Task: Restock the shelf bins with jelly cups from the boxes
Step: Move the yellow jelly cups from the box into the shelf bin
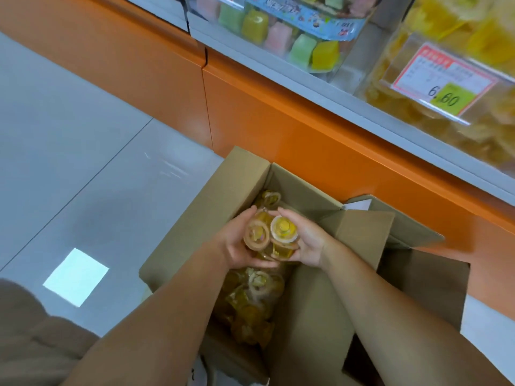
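Observation:
An open cardboard box (214, 201) stands on the floor against the orange shelf base, with several yellow jelly cups (250, 305) loose inside. Above the box my left hand (234, 243) and my right hand (312, 243) cup a small cluster of yellow jelly cups (269, 235) between them, fingers curled round it from either side. Up on the shelf at the right, a clear bin (434, 79) holds yellow jelly cups and bears a price tag reading 6.60.
A second clear bin (281, 37) of pink, green and yellow jelly cups sits left of the yellow one. The orange shelf base (292, 126) runs diagonally behind the box. Another open cardboard box (418, 263) stands to the right. Grey tiled floor (69, 149) spreads to the left.

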`<action>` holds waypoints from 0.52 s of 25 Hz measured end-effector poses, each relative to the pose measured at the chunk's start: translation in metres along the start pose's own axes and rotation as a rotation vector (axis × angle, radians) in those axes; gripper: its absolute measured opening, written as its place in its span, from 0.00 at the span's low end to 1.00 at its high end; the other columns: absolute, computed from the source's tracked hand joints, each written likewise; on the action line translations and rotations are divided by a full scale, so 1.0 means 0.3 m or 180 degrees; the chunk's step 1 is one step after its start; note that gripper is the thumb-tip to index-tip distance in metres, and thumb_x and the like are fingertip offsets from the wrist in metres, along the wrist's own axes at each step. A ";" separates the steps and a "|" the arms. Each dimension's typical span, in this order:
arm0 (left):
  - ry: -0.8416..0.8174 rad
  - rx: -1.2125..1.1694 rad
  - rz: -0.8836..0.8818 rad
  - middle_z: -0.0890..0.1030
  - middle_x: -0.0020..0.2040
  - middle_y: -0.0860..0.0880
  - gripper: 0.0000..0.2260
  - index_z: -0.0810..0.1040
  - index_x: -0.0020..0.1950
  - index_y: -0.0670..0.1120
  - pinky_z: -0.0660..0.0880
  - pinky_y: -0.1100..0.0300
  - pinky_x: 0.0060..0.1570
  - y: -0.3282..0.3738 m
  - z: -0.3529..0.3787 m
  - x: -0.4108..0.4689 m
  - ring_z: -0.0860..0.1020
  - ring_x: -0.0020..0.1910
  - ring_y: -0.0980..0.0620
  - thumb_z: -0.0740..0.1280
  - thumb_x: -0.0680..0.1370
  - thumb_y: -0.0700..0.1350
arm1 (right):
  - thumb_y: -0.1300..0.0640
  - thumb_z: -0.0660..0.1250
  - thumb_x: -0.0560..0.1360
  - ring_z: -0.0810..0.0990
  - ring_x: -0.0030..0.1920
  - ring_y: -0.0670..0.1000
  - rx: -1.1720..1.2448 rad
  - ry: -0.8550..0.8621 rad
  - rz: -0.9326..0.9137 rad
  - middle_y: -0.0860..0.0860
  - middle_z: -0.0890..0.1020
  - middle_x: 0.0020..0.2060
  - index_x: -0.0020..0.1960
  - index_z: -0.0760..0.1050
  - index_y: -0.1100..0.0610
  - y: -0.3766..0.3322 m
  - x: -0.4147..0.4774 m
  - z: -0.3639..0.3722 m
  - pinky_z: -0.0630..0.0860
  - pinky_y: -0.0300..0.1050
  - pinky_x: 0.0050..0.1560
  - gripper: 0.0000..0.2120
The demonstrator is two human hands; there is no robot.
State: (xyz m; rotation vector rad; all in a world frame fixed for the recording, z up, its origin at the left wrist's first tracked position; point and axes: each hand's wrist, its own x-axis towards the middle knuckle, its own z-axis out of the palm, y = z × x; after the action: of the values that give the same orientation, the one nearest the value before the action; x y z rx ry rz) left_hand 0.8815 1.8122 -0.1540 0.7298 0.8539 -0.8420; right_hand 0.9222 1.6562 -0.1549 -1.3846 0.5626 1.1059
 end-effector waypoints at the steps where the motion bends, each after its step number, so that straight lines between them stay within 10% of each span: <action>1: -0.0145 0.0013 0.0045 0.82 0.60 0.39 0.23 0.82 0.59 0.47 0.76 0.37 0.58 0.000 0.003 -0.023 0.79 0.59 0.38 0.58 0.81 0.63 | 0.41 0.63 0.76 0.81 0.55 0.54 -0.0010 -0.0063 -0.0086 0.54 0.84 0.54 0.58 0.80 0.47 -0.013 -0.038 -0.002 0.78 0.54 0.54 0.16; 13: -0.0651 0.0400 0.0809 0.84 0.48 0.44 0.14 0.83 0.52 0.48 0.79 0.42 0.54 0.042 0.259 -0.394 0.83 0.46 0.46 0.71 0.73 0.56 | 0.35 0.58 0.77 0.80 0.39 0.52 -0.0176 -0.0090 -0.1168 0.54 0.83 0.41 0.49 0.78 0.53 -0.207 -0.533 -0.020 0.80 0.50 0.42 0.22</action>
State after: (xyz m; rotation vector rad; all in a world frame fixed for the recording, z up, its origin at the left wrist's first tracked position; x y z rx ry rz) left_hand 0.8724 1.7935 -0.0133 0.8274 0.5161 -0.7315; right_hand 0.9087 1.6160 0.0114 -1.4485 0.2441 0.8465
